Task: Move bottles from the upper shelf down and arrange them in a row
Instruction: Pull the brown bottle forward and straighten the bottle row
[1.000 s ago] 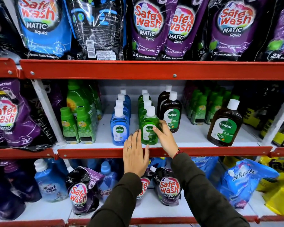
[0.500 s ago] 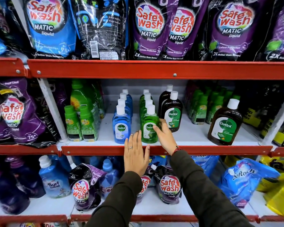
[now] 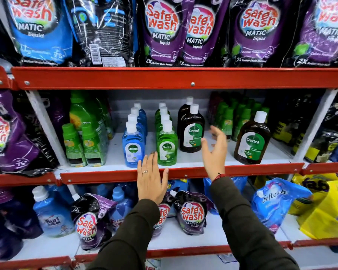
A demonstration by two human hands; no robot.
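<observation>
Upright on the middle shelf (image 3: 183,173), caps up: green bottle (image 3: 167,147) at the near end of its file running near-to-far. Left hand (image 3: 151,180) flat, released, over the shelf edge. Right hand (image 3: 215,151) spread, grasping nothing, beside brown bottle (image 3: 191,131).

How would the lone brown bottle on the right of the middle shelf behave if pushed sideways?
The brown bottle looks full of dark liquid, so probably heavy for its size and slow to slide. It stands upright on a broad base with a narrow neck, so it likely shifts rather than tips unless pushed near the cap. Its glossy surface may be slippery. Nothing stands close beside it to catch it.
</observation>
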